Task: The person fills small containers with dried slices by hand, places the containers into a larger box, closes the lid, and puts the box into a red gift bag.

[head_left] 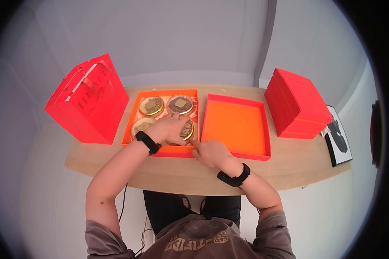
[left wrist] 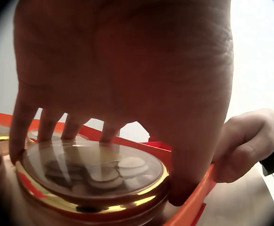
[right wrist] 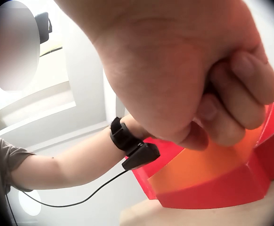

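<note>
My left hand (head_left: 172,128) spans a round, gold-rimmed jar (left wrist: 94,176) with a clear top, fingers along the far side and thumb on the near side. Pale, sliced-looking pieces show through the top. This jar sits in the near right corner of a red-orange box (head_left: 132,123). My right hand (head_left: 212,153) holds the box's near right corner, index finger at the rim and the other fingers curled, as the right wrist view shows. Beside my left hand are more gold-rimmed jars: a pale one (head_left: 138,126), a greenish one (head_left: 151,106) and a dark one (head_left: 180,105).
Right of the box lies a shallow red tray or lid (head_left: 235,125) with an orange inside. A red gift bag (head_left: 97,101) stands at the left. Stacked red boxes (head_left: 297,105) stand at the right, with a black-and-white framed picture (head_left: 339,138) beside them on the wooden table (head_left: 168,172).
</note>
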A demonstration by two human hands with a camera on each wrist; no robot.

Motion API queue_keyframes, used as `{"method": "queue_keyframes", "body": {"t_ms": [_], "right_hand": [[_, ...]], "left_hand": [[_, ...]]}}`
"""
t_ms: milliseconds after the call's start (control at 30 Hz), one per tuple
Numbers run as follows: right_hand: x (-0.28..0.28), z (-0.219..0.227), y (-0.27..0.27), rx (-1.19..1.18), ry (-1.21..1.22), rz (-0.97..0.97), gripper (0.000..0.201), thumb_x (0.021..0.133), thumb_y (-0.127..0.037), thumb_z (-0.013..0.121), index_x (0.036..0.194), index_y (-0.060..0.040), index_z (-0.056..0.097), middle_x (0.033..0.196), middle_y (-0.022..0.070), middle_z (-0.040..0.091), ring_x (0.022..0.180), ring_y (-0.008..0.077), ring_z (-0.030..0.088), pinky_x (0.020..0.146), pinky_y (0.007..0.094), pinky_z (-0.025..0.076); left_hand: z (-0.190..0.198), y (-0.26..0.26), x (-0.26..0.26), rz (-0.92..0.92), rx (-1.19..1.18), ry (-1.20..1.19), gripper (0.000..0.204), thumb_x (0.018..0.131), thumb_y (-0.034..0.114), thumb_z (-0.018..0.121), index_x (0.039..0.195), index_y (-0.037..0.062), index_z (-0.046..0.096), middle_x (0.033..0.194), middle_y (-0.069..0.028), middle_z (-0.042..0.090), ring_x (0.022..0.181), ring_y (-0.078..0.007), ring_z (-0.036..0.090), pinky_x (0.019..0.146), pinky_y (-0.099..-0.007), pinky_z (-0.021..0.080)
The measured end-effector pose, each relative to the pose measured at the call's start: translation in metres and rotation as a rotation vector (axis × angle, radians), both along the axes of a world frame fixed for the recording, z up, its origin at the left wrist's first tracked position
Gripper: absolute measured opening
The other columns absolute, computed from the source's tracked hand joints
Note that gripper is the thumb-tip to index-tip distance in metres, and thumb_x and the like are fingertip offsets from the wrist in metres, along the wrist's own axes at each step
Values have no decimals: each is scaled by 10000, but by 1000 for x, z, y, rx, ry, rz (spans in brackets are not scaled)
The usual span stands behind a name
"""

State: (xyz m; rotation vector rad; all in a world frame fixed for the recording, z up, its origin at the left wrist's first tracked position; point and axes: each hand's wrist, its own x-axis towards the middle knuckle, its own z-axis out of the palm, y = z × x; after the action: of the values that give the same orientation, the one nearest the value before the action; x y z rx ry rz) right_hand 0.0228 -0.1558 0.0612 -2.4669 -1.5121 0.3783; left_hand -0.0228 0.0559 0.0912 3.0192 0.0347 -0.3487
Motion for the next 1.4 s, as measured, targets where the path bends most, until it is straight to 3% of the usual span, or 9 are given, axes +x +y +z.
{"method": "queue_keyframes", "body": {"t_ms": [200,400,733,833,933,1000,1100,1300,1400], "right_hand": [[-10,-1,3,-54,131,-44,790,969,-329,538,1587,35,206,858,261,700,830,410,704,800,484,553],[-13,-1,3,15,342,-99,872,938,-347,589,1578,81,178,990,305,701,947,430,695,862,470,541],[-17,1,3,-18,268,-159,871,931,-357,603,1600,13,186,1011,282,709,958,417,699,853,479,546],[-16,11,-4,27,148,-163,706,946,-320,623,1526,5,384,903,233,702,862,354,707,795,437,547],[4,15,3,242,294,-265,442,976,-332,586,1286,-17,602,939,183,725,892,323,716,784,422,552],[32,-6,19,655,542,-248,373,1003,-352,584,1100,1,653,861,81,684,804,204,660,728,347,520],[39,8,53,828,756,-295,421,1014,-394,580,1140,4,633,876,28,627,808,125,569,736,299,474],[39,23,89,628,1055,-289,485,1055,-418,496,1212,27,608,1089,85,656,1032,161,600,912,304,464],[34,18,88,708,1039,-300,528,1063,-441,476,1261,31,602,1165,104,664,1123,191,612,979,320,461]], "left_hand": [[-1,9,-4,-33,-107,-63,916,716,484,786,1485,132,434,1429,-242,478,1263,-418,551,1023,-482,499],[-4,22,-5,-74,-286,-108,968,698,424,828,1504,76,421,1424,-244,478,1287,-404,527,1067,-448,461],[4,27,-18,-41,-421,-116,1054,722,411,849,1556,35,325,1540,-225,380,1416,-359,413,1133,-402,403],[15,30,-23,-2,-506,-142,1073,737,402,861,1578,55,291,1568,-219,353,1443,-345,389,1151,-405,389],[14,42,-28,38,-587,-220,1075,757,371,872,1596,84,264,1590,-212,335,1467,-334,372,1171,-413,369],[15,47,-30,42,-609,-289,1075,766,344,880,1604,100,253,1599,-208,327,1474,-331,368,1178,-417,361],[20,49,-31,97,-693,-368,1073,733,391,895,1567,56,308,1556,-216,377,1459,-350,379,1164,-433,383],[17,57,-39,107,-672,-369,1073,736,366,892,1572,57,295,1576,-220,345,1479,-353,347,1188,-429,356],[13,59,-44,63,-481,-398,1060,772,318,879,1587,47,258,1599,-207,336,1476,-325,367,1163,-396,377]]}}
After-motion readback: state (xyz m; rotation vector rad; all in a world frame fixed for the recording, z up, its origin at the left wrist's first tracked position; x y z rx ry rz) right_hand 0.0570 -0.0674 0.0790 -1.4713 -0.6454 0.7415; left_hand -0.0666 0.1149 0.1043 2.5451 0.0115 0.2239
